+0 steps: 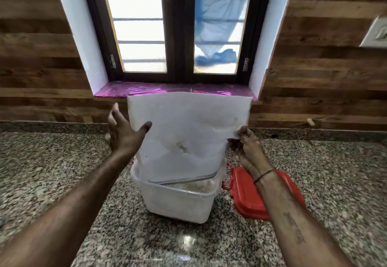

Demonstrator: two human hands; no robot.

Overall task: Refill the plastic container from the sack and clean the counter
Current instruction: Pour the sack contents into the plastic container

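While the white sack [188,128] hangs upright above the counter [62,162], its lower edge dips inside the rim of the plastic container [178,202], which stands on the speckled granite directly below it. A grey strip runs along that lower edge of the sack, and pale contents show inside the container just behind it. The sack's top edge reaches as high as the window sill.

The right hand [245,143] has its grip closed on the sack's right edge, pinching the thin material between thumb and fingertips about halfway up. The left hand [123,135] has its grip released: the fingers are spread and mostly straight, the palm faces the sack, and the thumb lies against the sack's left side. I cannot tell whether the other fingers touch it.

A red lid [245,193] lies flat on the counter just to the right of the container, partly hidden under the right forearm. A thin thread band [263,175] circles the right wrist.

Behind the counter rises a wall of wooden planks [31,57] with a dark-framed window [178,26] in the middle. The sill [146,90] is covered with shiny purple film. A white switch plate [374,34] sits on the wall at far right.
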